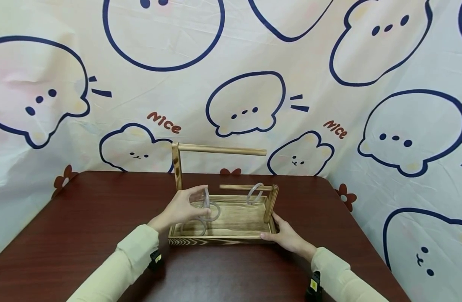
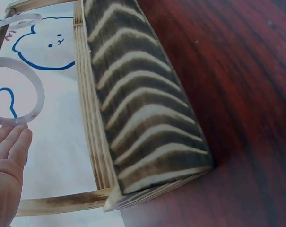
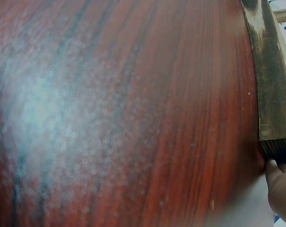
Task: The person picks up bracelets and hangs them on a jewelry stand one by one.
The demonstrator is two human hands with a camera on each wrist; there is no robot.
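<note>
A wooden jewelry stand has a tray base and two horizontal bars, a tall one and a short one. Over the tray's left part, my left hand pinches a translucent bangle between thumb and fingers; the left wrist view shows this bangle too. Other bangles lie in the left part of the tray, partly hidden by that hand. Another bangle hangs on the short bar. My right hand grips the tray's right end, its thumb on the front corner.
The stand rests on a dark red-brown wooden table. On the left, a post carries the tall bar; a shorter post rises at the right. Behind the table hangs a printed cloth.
</note>
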